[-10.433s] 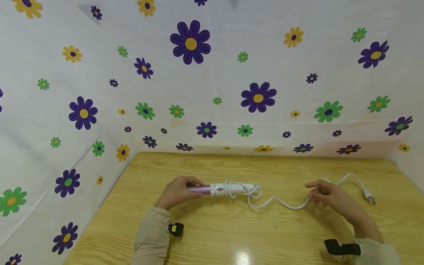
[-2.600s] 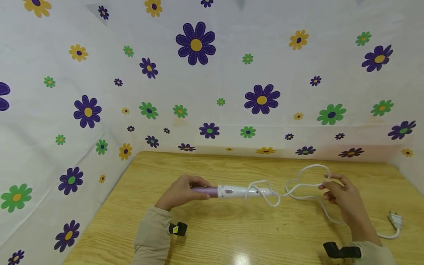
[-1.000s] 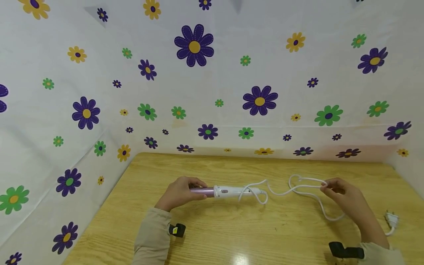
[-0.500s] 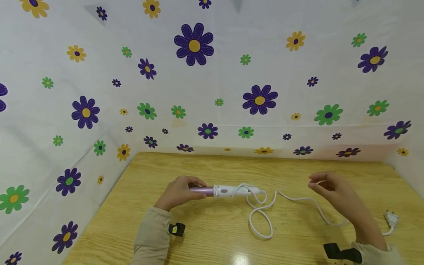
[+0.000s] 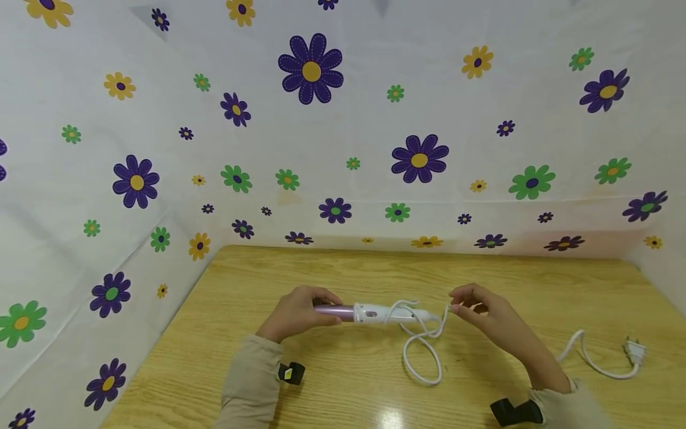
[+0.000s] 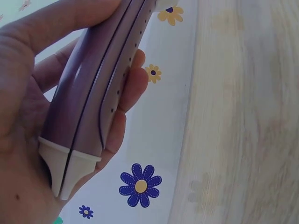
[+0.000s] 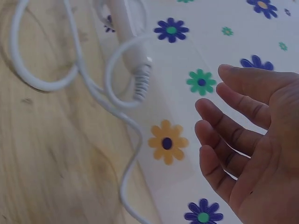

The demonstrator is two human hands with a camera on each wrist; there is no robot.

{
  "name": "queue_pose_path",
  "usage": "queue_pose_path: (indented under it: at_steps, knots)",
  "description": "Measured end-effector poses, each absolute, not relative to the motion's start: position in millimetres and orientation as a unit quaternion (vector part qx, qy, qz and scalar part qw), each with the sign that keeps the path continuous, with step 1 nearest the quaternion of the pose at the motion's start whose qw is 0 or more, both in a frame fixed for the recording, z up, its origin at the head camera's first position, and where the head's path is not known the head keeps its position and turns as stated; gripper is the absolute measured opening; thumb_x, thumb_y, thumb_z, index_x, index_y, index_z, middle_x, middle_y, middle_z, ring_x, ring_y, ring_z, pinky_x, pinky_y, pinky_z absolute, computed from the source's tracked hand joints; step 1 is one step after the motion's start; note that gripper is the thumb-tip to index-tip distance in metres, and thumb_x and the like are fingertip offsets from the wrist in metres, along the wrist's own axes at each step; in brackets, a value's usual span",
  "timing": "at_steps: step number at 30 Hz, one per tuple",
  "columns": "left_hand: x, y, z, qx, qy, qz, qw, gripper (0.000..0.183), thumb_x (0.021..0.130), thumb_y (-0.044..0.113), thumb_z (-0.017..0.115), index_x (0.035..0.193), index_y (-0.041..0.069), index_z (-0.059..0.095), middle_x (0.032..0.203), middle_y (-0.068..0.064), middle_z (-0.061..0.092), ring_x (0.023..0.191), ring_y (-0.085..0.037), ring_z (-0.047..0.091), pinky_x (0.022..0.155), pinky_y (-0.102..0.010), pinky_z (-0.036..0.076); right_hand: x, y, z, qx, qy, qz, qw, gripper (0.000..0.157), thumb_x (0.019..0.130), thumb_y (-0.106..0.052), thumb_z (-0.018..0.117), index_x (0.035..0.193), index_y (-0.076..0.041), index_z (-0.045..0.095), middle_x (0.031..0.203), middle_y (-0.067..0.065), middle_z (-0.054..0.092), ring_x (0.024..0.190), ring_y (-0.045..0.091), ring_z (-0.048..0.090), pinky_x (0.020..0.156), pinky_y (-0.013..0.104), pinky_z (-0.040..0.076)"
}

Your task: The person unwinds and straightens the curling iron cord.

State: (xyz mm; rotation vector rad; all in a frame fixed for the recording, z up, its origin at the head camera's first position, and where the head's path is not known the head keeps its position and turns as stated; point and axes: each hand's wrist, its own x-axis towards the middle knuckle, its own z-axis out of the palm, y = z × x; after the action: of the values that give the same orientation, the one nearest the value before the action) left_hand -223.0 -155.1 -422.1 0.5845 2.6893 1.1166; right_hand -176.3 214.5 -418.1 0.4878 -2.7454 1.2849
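Note:
In the head view my left hand [image 5: 295,313] holds a curling iron [image 5: 386,314] by its purple barrel, the white handle pointing right. Seen from the left wrist, the split purple barrel [image 6: 88,88] with its pale tip lies across the palm, with fingers and thumb around it. A white cord [image 5: 439,372] loops over the handle and hangs in a loose curl below it. My right hand [image 5: 493,316] is just right of the handle's end, fingertips close to the cord. The right wrist view shows its fingers relaxed and apart from the cord [image 7: 51,86].
The cord's two-pin plug [image 5: 635,351] lies at the right of the wooden table [image 5: 241,280]. A white sheet [image 5: 364,119] printed with flowers stands behind and to the left. Black wrist cameras [image 5: 292,373] sit at both sleeves.
My right hand pinched the cord a second ago, let it go, then moved left toward the handle's end. The cord's loop dropped below the handle. The left hand keeps its hold.

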Motion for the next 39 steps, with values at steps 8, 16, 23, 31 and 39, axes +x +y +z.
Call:
queue_pose_path:
  at_steps: [8, 16, 23, 31, 39]
  knots:
    - [-224, -150, -425, 0.215, 0.901, 0.366, 0.092, 0.029, 0.075, 0.034, 0.082, 0.101, 0.023, 0.074, 0.099, 0.002, 0.071, 0.082, -0.012, 0.060, 0.075, -0.032, 0.049, -181, 199, -427, 0.185, -0.881, 0.435, 0.025, 0.027, 0.096, -0.018, 0.060, 0.118, -0.003, 0.060, 0.107, 0.009, 0.068, 0.091, -0.004, 0.054, 0.077, 0.023, 0.048]
    - [-224, -149, -425, 0.217, 0.902, 0.362, 0.096, 0.029, 0.076, 0.034, 0.081, 0.101, 0.023, 0.073, 0.099, 0.002, 0.072, 0.082, -0.012, 0.060, 0.075, -0.032, 0.049, -197, 188, -430, 0.222, -0.885, 0.410, -0.008, 0.030, 0.096, -0.020, 0.059, 0.121, -0.003, 0.061, 0.116, 0.010, 0.067, 0.102, 0.018, 0.059, 0.080, 0.026, 0.048]
    - [-224, -147, -425, 0.214, 0.900, 0.365, 0.102, 0.030, 0.076, 0.035, 0.081, 0.102, 0.023, 0.073, 0.101, 0.002, 0.071, 0.083, -0.012, 0.060, 0.075, -0.031, 0.050, -211, 181, -433, 0.240, -0.893, 0.377, -0.050, 0.027, 0.097, -0.022, 0.057, 0.119, -0.007, 0.063, 0.115, 0.007, 0.067, 0.104, 0.024, 0.060, 0.084, 0.035, 0.046]
    - [-225, -147, -422, 0.216, 0.904, 0.356, 0.096, 0.029, 0.076, 0.034, 0.081, 0.102, 0.022, 0.074, 0.100, 0.001, 0.071, 0.082, -0.012, 0.059, 0.075, -0.032, 0.049, -215, 174, -435, 0.242, -0.907, 0.343, -0.026, 0.017, 0.095, -0.023, 0.061, 0.108, -0.014, 0.066, 0.097, -0.005, 0.069, 0.097, 0.019, 0.062, 0.087, 0.046, 0.028]
    - [-226, -150, -425, 0.205, 0.905, 0.361, 0.097, 0.030, 0.075, 0.034, 0.082, 0.101, 0.022, 0.073, 0.099, 0.002, 0.071, 0.082, -0.012, 0.060, 0.074, -0.032, 0.049, -211, 173, -427, 0.242, -0.910, 0.336, -0.004, 0.020, 0.092, -0.012, 0.063, 0.111, -0.009, 0.068, 0.098, 0.001, 0.071, 0.099, 0.027, 0.063, 0.090, 0.062, 0.017]
